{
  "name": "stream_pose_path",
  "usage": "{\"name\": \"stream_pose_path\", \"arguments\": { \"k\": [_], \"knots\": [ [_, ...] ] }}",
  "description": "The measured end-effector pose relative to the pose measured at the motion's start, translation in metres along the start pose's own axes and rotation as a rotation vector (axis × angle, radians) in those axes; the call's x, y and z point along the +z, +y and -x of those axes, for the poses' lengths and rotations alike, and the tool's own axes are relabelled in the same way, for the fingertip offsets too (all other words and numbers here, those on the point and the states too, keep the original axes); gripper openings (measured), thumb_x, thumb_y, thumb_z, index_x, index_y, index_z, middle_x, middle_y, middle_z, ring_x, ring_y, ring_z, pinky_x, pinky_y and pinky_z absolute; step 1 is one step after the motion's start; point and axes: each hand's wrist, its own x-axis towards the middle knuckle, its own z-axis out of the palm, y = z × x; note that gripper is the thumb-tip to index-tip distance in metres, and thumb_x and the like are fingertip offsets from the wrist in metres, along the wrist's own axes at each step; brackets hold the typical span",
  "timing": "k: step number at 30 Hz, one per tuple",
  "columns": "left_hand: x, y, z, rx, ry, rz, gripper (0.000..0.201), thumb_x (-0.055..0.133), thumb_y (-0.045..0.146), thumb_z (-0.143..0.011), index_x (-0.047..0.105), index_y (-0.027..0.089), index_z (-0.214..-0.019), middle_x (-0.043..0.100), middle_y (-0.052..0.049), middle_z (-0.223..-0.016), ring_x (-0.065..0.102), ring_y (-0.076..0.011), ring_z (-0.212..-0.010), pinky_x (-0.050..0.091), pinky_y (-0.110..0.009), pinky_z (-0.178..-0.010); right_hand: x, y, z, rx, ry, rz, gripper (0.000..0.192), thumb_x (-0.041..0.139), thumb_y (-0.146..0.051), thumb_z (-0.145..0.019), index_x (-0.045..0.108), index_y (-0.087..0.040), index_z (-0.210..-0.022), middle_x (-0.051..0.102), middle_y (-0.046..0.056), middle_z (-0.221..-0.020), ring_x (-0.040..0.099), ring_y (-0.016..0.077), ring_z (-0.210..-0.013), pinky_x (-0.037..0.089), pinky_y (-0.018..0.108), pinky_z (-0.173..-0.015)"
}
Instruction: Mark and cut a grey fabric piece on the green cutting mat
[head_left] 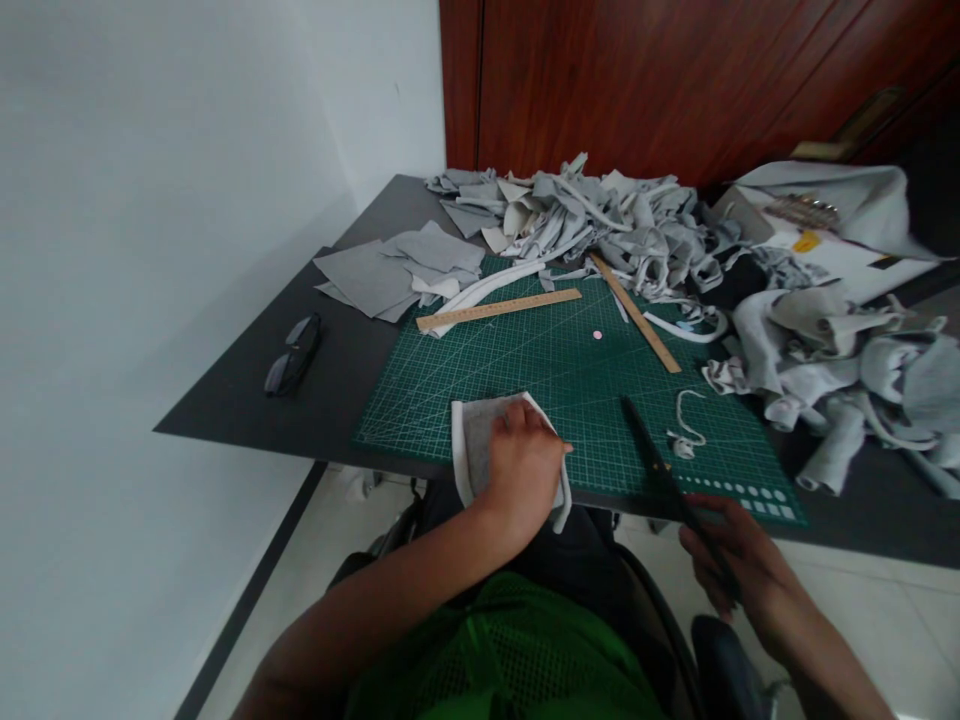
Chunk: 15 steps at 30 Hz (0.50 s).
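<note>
My left hand [525,465] lies over a grey fabric piece [475,440] with raised white edging along its sides. Its fingers are curled, pressing on the cloth at the mat's front edge, and they hide the middle of the piece. In my right hand [739,560] is a pair of black scissors [651,445], its closed blades pointing up and left over the green cutting mat [525,350]. Close to the scissors, a thin white strip [690,430] lies curled on the mat.
Two wooden rulers [499,309] lie on the mat near a small pink disc [597,335]. Flat grey sheets [375,275] and glasses [292,355] are on the left. A scrap heap [600,215] fills the back; fabric rolls [832,380] and a white box [847,250] stand right.
</note>
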Motion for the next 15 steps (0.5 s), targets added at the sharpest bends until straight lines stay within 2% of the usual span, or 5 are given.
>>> {"name": "stream_pose_path", "arguments": {
  "k": [3, 5, 8, 10, 15],
  "knots": [
    [0.009, 0.014, 0.01, -0.057, -0.024, -0.049, 0.059, 0.063, 0.053, -0.098, 0.068, 0.007, -0.135, 0.062, -0.027, -0.14, 0.052, -0.0499, -0.131, 0.049, -0.066, -0.097, -0.024, -0.003, -0.011, 0.007, 0.102, -0.001, 0.052, 0.076, -0.06, -0.079, 0.053, -0.026, -0.112, 0.048, -0.01, -0.048, 0.039, 0.0119, -0.037, 0.031, 0.023, -0.036],
    [0.012, 0.016, 0.013, -0.061, -0.056, -0.043, 0.066, 0.059, 0.058, -0.099, 0.061, 0.01, -0.145, 0.056, -0.026, -0.15, 0.043, -0.0534, -0.142, 0.04, -0.073, -0.108, -0.039, -0.003, -0.019, 0.023, 0.16, 0.022, 0.058, 0.08, -0.062, -0.072, 0.054, -0.027, -0.11, 0.049, -0.01, -0.047, 0.04, 0.0124, -0.036, 0.032, 0.023, -0.035],
    [0.013, 0.014, 0.015, -0.059, -0.08, 0.023, 0.069, 0.051, 0.061, -0.1, 0.054, 0.016, -0.153, 0.049, -0.023, -0.158, 0.032, -0.056, -0.15, 0.025, -0.08, -0.116, -0.053, -0.002, -0.029, 0.059, 0.245, 0.091, 0.066, 0.087, -0.059, -0.061, 0.053, -0.027, -0.109, 0.05, -0.01, -0.047, 0.044, 0.0149, -0.037, 0.034, 0.025, -0.034],
    [0.014, 0.012, 0.016, -0.052, -0.073, 0.064, 0.072, 0.046, 0.064, -0.101, 0.051, 0.017, -0.155, 0.044, -0.02, -0.163, 0.024, -0.0567, -0.153, 0.017, -0.081, -0.118, -0.053, -0.001, -0.03, 0.049, 0.286, 0.113, 0.068, 0.088, -0.058, -0.059, 0.052, -0.028, -0.108, 0.053, -0.009, -0.05, 0.047, 0.0164, -0.038, 0.035, 0.026, -0.034],
    [0.015, 0.007, 0.014, 0.047, -0.087, 0.125, 0.078, 0.039, 0.07, -0.1, 0.045, 0.018, -0.159, 0.035, -0.013, -0.17, 0.012, -0.0584, -0.155, 0.006, -0.084, -0.119, -0.041, 0.0, -0.021, -0.09, 0.29, 0.176, 0.056, 0.077, -0.061, -0.073, 0.053, -0.03, -0.113, 0.06, -0.004, -0.06, 0.047, 0.0163, -0.042, 0.039, 0.028, -0.036]
  ]
}}
